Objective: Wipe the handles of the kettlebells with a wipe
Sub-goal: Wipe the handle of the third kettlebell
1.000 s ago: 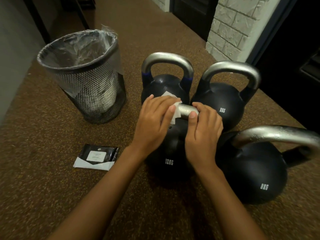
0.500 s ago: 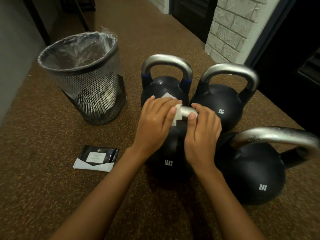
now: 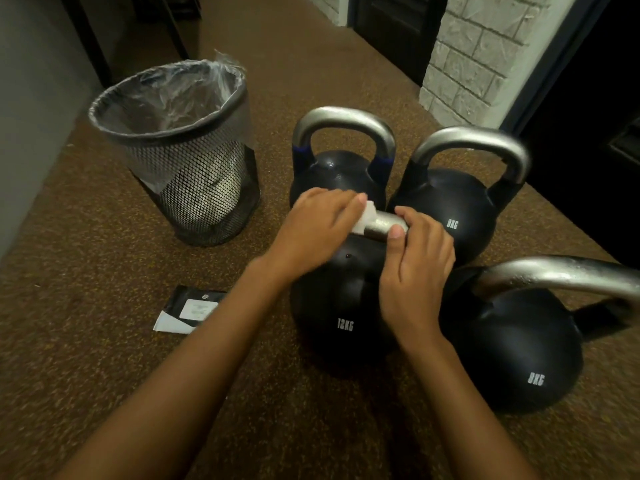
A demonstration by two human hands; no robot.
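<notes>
Several black kettlebells with silver handles stand on the brown floor. The near one, marked 12KG [image 3: 332, 306], has its handle [image 3: 382, 225] between my hands. My left hand [image 3: 318, 230] presses a white wipe [image 3: 365, 218] around the left part of that handle. My right hand [image 3: 415, 268] grips the handle's right end. Behind stand a kettlebell with blue handle bases [image 3: 343, 168] and an 8KG one [image 3: 457, 206]. Another 8KG kettlebell [image 3: 519, 348] sits at the right.
A black mesh bin [image 3: 194, 188] with a clear liner stands at the left. A black wipe packet [image 3: 190, 310] lies on the floor near my left forearm. A white brick pillar [image 3: 485, 50] and dark doorways are at the back right.
My left hand has slid the wipe to the left along the handle, baring more silver metal between my hands. My right hand keeps its grip.
</notes>
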